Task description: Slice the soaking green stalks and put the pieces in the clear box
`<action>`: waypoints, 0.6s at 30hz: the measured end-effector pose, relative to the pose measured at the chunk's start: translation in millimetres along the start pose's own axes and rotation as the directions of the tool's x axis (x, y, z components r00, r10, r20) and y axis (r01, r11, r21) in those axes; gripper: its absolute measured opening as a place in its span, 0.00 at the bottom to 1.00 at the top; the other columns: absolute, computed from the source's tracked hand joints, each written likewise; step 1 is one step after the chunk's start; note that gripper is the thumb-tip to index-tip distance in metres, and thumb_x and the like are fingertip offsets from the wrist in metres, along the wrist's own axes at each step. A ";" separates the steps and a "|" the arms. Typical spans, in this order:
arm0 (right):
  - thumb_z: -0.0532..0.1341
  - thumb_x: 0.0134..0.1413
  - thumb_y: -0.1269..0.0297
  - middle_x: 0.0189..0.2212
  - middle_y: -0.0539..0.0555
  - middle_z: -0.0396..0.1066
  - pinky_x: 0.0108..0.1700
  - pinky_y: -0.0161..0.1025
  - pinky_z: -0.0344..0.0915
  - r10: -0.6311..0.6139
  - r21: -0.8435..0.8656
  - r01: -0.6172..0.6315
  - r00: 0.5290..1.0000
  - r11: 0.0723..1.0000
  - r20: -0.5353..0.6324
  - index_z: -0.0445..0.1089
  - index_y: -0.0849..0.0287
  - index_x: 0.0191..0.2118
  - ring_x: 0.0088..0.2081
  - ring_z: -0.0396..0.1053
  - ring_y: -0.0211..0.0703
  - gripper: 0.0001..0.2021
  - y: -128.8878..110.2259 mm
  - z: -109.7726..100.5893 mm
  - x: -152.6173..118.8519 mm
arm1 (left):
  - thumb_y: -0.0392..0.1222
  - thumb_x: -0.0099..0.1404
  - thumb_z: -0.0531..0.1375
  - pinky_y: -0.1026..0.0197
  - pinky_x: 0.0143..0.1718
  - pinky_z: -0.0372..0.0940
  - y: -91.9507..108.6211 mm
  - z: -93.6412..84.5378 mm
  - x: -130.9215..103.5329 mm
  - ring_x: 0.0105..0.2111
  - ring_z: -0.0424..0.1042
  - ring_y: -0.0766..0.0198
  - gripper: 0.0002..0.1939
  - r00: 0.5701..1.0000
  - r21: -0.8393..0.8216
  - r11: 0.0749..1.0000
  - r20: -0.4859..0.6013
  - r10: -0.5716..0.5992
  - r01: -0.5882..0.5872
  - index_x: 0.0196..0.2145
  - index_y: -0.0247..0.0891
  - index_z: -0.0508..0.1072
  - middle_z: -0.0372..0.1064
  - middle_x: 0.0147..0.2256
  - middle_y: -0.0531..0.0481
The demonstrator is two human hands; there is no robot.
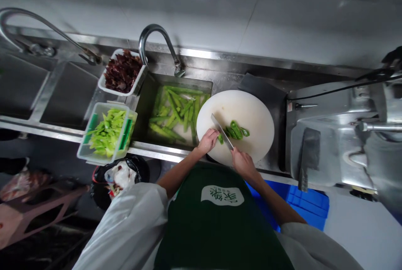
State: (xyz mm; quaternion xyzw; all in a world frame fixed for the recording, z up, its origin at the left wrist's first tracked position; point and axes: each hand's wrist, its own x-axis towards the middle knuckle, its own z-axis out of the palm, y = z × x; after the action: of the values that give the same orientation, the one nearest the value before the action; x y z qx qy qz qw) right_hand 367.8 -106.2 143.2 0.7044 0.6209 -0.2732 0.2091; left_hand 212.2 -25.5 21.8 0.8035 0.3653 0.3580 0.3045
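A round white cutting board (pixel 257 113) lies on the counter in front of me. My right hand (pixel 243 162) is closed around the handle of a kitchen knife (pixel 222 131), its blade slanting up and left across the board. On the blade's left side, my left hand (pixel 209 141) has its fingers closed on a green pepper (pixel 220 139), most of it hidden under them. Cut slices of green pepper (pixel 236 131) lie together just right of the blade.
Left of the board, a water-filled sink (pixel 143 113) holds long green stalks under a curved faucet (pixel 157 27). Beside it stand a clear tub (pixel 83 153) of sliced greens and a white basket (pixel 102 81) of dark red leaves. A cleaver (pixel 309 153) rests on the machine at right.
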 end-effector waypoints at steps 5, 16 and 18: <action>0.42 0.68 0.66 0.37 0.62 0.77 0.41 0.38 0.64 0.005 -0.002 -0.005 1.000 1.000 0.013 0.67 0.64 0.49 0.41 0.75 0.47 0.18 -1.1 0.0 0.2 | 0.41 0.73 0.47 0.54 0.44 0.68 -2.4 3.0 -1.6 0.40 0.67 0.59 0.14 1.000 -0.036 0.999 -0.010 -0.016 0.015 0.44 0.37 0.71 0.67 0.39 0.43; 0.40 0.68 0.66 0.38 0.64 0.76 0.44 0.40 0.64 0.003 0.013 -0.003 0.999 1.000 0.043 0.65 0.64 0.51 0.42 0.75 0.50 0.19 -4.7 -0.8 0.3 | 0.43 0.73 0.46 0.51 0.44 0.69 -8.2 5.6 -4.3 0.40 0.67 0.57 0.16 1.000 -0.052 0.998 0.008 -0.027 0.028 0.45 0.38 0.71 0.68 0.39 0.42; 0.40 0.68 0.66 0.38 0.64 0.76 0.45 0.41 0.63 -0.003 0.017 0.002 0.999 1.000 0.039 0.66 0.63 0.52 0.43 0.74 0.50 0.20 -6.6 -0.6 3.6 | 0.44 0.73 0.46 0.51 0.44 0.69 -8.5 5.9 -4.5 0.40 0.67 0.57 0.16 0.999 -0.062 0.997 0.006 -0.036 0.036 0.45 0.38 0.71 0.68 0.39 0.42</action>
State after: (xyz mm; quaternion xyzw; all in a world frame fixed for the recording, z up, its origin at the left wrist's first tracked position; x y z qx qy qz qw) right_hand 361.7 -102.1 141.6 0.6999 0.6153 -0.2923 0.2149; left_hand 211.6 -25.7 10.5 0.7878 0.3676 0.3618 0.3367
